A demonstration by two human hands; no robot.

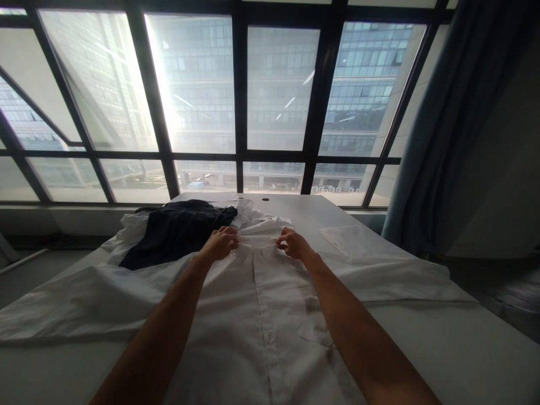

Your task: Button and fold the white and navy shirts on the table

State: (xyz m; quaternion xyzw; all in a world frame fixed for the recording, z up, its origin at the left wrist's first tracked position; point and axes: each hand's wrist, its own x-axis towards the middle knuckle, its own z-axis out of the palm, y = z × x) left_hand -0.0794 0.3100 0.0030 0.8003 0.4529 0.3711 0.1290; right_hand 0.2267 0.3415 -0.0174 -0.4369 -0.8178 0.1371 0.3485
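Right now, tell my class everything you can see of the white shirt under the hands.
The white shirt looks like thin, lightly creased cloth. It lies front up on a white table, neck end toward the window, sleeves spread to either side. A placket runs down its middle; brownish marks show to the right of that in the picture. The fingers of the left hand and right hand pinch it near the neck. Its lower end runs out of the picture.

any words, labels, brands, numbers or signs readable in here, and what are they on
None can be read.
White shirt: no legible lettering.
Dark cloth: none legible.
Flat pale item to the right: too blurred to tell.
Building outside: too hazy to make out any sign.
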